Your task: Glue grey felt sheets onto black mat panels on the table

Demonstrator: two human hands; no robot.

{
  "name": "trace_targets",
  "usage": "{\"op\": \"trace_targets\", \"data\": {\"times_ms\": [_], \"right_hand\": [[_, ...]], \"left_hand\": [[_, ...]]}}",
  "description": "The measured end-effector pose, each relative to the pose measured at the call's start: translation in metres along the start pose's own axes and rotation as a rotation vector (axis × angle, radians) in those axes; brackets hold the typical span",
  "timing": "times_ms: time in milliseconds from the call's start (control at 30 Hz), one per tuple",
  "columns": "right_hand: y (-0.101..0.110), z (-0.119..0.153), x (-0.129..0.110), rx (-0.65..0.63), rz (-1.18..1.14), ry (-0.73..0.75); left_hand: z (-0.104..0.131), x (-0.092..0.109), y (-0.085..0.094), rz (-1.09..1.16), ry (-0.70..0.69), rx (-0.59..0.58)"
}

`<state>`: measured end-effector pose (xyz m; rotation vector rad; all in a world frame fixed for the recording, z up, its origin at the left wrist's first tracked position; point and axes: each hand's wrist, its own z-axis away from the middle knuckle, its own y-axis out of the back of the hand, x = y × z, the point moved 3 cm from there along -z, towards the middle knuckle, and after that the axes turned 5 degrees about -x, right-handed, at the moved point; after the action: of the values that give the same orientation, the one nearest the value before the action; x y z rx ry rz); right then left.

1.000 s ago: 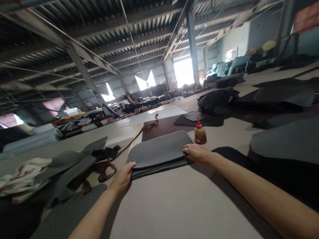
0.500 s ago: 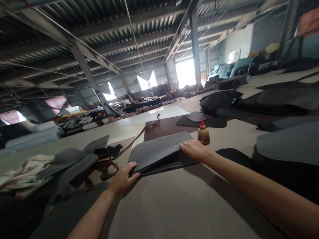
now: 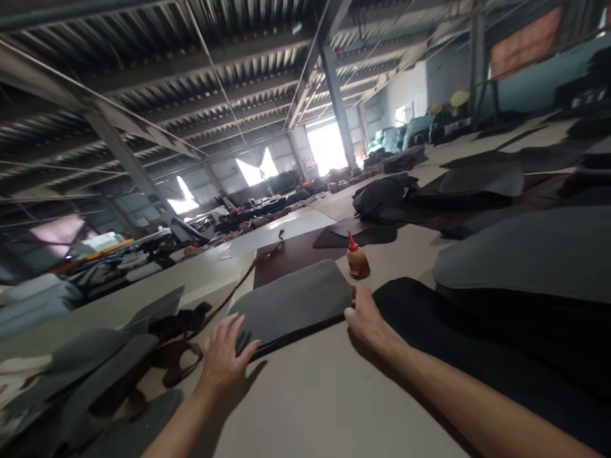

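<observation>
A flat stack of grey sheets with dark undersides and rounded far corners (image 3: 296, 299) lies on the pale tabletop in front of me. My left hand (image 3: 224, 353) is at the stack's near left corner, fingers spread and thumb along the front edge. At the near right corner, my right hand (image 3: 367, 321) has its fingers bent round the edge with the thumb in front; its fingertips are partly hidden. Just beyond that hand stands a squat bottle of amber liquid with a red pointed cap (image 3: 358, 259).
Large dark grey sheets (image 3: 520, 254) are piled on the right. Grey scraps (image 3: 102, 359) and a brown strap (image 3: 238, 283) lie on the left. Behind the stack is a maroon sheet (image 3: 286, 254), with a dark bundle (image 3: 382, 197) farther back.
The top sheet, whose front edge my right hand held raised, now lies flat on the stack. My right hand has come down to the near right corner. The view has turned right.
</observation>
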<state>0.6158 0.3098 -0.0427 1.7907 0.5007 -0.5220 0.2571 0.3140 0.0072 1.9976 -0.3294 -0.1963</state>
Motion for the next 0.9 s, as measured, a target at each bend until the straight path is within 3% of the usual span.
{"op": "trace_targets", "data": {"times_ms": [100,200,300,400,500,900], "right_hand": [[-0.002,0.004,0.006,0.016,-0.116,-0.221],[0.0,0.006,0.006,0.0,-0.214,-0.296],[0.006,0.005,0.008,-0.046,-0.305,-0.334],[0.011,0.001,0.013,-0.087,-0.394,-0.387],[0.011,-0.004,0.019,-0.111,-0.492,-0.456],[-0.015,-0.019,0.026,-0.111,-0.911,-0.559]], "left_hand": [[-0.027,0.072,-0.006,0.104,-0.155,-0.039],[-0.049,0.143,-0.027,0.15,-0.27,-0.11],[-0.06,0.184,-0.054,0.146,-0.279,-0.149],[-0.062,0.198,-0.074,0.137,-0.24,-0.158],[-0.059,0.199,-0.083,0.119,-0.183,-0.125],[-0.056,0.203,-0.086,0.094,-0.092,-0.037]]}}
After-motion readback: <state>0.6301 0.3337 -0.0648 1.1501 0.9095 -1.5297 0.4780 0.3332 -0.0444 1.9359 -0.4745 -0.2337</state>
